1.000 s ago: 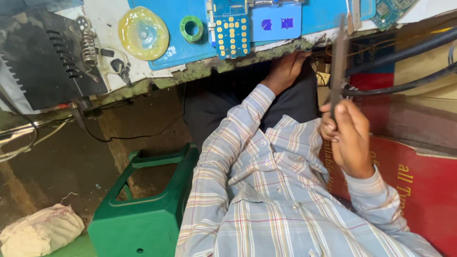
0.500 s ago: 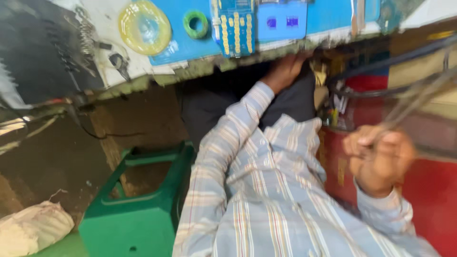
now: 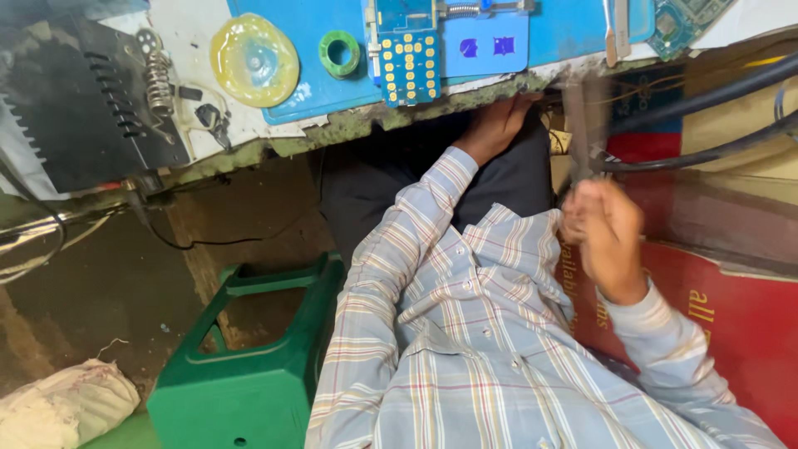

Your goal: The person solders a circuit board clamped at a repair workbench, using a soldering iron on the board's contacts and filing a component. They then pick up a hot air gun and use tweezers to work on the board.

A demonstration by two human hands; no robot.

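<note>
Two hands work at different depths. Nearest, the right hand is clenched around the lower end of a thin dark tool, blurred with motion; half a second ago that hand was lower and further right, so it has swung up and inward, bringing the tool upright beside the black cables. What the tool is I cannot tell. Beyond the plaid shirt, the left hand reaches under the bench edge, where it was before; whether it grips anything there is hidden. Judging by this, the tool is being carried toward the bench. Farther off lie a blue mat, a keypad board and a green ring.
</note>
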